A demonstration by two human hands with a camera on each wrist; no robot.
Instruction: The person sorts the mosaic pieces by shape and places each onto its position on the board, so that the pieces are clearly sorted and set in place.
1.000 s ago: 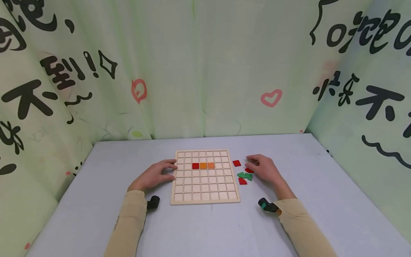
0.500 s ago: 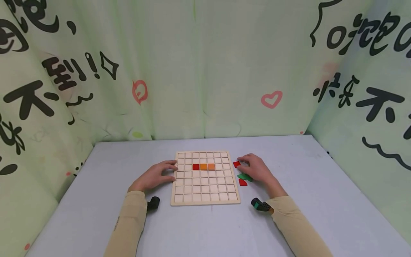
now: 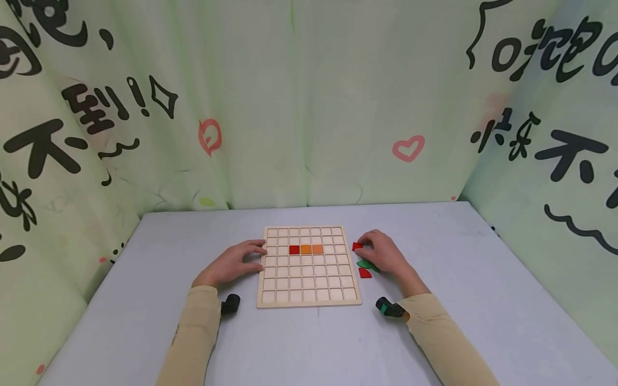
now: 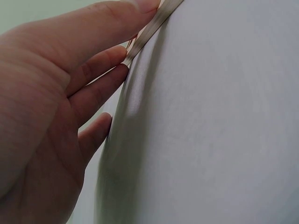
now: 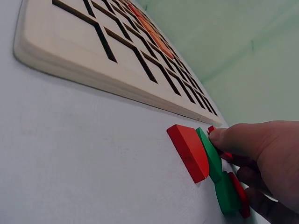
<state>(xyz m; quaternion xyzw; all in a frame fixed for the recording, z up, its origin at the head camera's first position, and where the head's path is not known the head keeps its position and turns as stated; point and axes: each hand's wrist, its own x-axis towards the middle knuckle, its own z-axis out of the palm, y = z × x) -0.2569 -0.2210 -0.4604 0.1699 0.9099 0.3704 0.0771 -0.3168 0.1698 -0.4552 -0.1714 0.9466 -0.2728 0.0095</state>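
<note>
A wooden grid board (image 3: 309, 279) lies on the table, with one red and two orange squares (image 3: 306, 250) in a row in its cells. My left hand (image 3: 236, 262) rests at the board's left edge, its fingertips and thumb touching the rim. Just off the right edge, my right hand (image 3: 383, 252) pinches a red piece (image 3: 357, 246) between thumb and fingers; the fingers partly cover it. Near that hand lie two green pieces (image 5: 227, 193), a red piece with one curved side (image 5: 189, 151) and another red piece (image 5: 240, 196), hidden under the hand in the head view.
The white table (image 3: 309, 348) meets a pale green curtain (image 3: 309, 107) at the back and on both sides. Black wrist cameras (image 3: 230, 304) are worn on both wrists, below beige sleeves.
My right hand has moved left from beside the loose pieces to the red piece nearest the board and taken hold of it. The left hand and the board have stayed in place.
</note>
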